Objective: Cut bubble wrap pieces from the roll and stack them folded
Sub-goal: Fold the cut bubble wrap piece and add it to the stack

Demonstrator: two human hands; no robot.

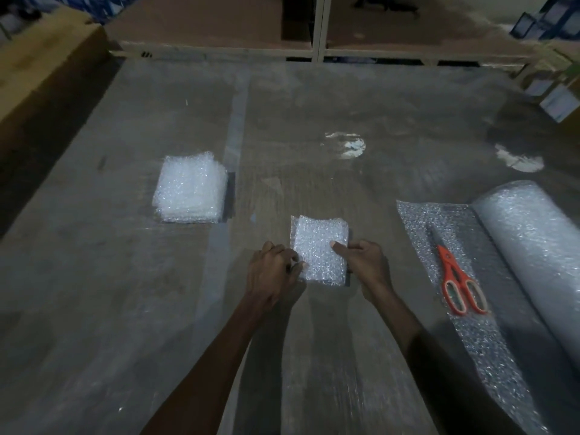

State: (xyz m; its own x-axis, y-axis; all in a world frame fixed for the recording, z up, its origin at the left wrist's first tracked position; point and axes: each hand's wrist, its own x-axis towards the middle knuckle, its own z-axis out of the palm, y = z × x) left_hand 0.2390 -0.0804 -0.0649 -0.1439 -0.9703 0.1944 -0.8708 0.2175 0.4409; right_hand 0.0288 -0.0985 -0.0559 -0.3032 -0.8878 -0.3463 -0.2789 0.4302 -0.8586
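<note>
A person's two bare arms reach forward over a grey worktop (125,277) covered by a clear sheet. Between the hands lies a small folded rectangle of clear bubble wrap (320,246), its long axis running away from the person. The left hand (273,271) curls against the piece's near left edge, fingertips touching the plastic; whether they pinch it is unclear. The right hand (361,259) grips the right edge, thumb laid on top pointing left, fingers tucked beneath.

The stack of folded bubble wrap pieces (191,186) sits further away and to the left, well apart from the piece in hand. It lies nearer the left hand, so the piece would probably travel forward and leftward to reach it. Both long axes run roughly the same way, so little turning seems needed.

To the right, orange-handled scissors (455,277) rest closed on the unrolled flap of the large bubble wrap roll (533,240), blades pointing away, just beyond the right hand.
</note>
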